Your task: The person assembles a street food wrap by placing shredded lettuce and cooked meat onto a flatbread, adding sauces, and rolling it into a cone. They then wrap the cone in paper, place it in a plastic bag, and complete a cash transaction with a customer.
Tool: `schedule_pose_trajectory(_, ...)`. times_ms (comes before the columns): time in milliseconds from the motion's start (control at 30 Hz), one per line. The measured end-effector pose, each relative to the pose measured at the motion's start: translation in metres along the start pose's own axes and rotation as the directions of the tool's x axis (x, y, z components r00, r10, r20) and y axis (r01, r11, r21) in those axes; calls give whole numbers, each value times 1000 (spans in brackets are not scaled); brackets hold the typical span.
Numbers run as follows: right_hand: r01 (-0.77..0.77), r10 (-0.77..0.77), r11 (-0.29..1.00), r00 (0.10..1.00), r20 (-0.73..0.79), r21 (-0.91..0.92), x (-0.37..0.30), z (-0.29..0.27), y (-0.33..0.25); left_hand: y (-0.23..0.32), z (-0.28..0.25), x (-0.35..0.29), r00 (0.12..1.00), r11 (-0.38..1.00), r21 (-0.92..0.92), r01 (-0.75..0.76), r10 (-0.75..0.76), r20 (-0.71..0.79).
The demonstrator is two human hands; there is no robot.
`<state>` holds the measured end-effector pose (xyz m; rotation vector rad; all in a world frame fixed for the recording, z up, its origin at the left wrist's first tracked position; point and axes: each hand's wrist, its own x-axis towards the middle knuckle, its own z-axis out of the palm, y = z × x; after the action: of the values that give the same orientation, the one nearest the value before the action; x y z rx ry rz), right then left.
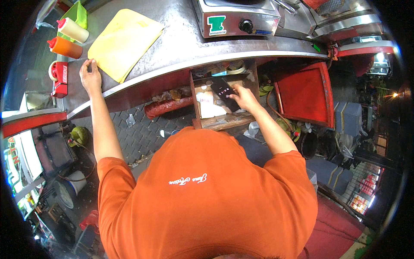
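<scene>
My right hand [243,99] grips a black smartphone [223,91] with a lit screen, above an open wooden drawer [235,121]. White paper [208,105] and other small items lie in the drawer, and a roll of tape [236,69] is at its back. On the metal counter [172,43] my left hand [91,78] rests with its fingers loosely bent and apart, holding nothing. Its fingertips are beside the near left edge of a flat yellow sheet or cloth [125,43]; whether they touch it I cannot tell.
Left on the counter are an orange squeeze bottle [65,47], a cream one [73,30], a green container [77,15] and a red tape dispenser [60,80]. A steel stove [233,21] stands at the back. A red cabinet door [302,95] hangs open right of the drawer.
</scene>
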<state>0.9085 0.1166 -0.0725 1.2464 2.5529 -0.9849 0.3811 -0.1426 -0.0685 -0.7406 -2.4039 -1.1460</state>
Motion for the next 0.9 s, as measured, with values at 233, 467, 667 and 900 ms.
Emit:
schedule_pose_trajectory(233, -171, 48, 816, 972, 229, 552, 17, 43, 17, -3, 0, 0, 1000, 1000, 28, -3, 3, 3)
schedule_pose_trajectory(467, -268, 141, 808, 953, 269, 525, 33, 86, 26, -4, -2, -3, 1000, 1000, 0, -13, 13, -18)
schedule_pose_trajectory(667, -45, -7, 968, 979, 204, 249, 8, 32, -10, -3, -6, -7, 999, 1000, 15, -18, 18, -43)
schedule_pose_trajectory(900, 391, -288, 920, 738, 610, -39, -101, -12, -58, 0, -3, -5, 999, 999, 44, 8, -9, 35)
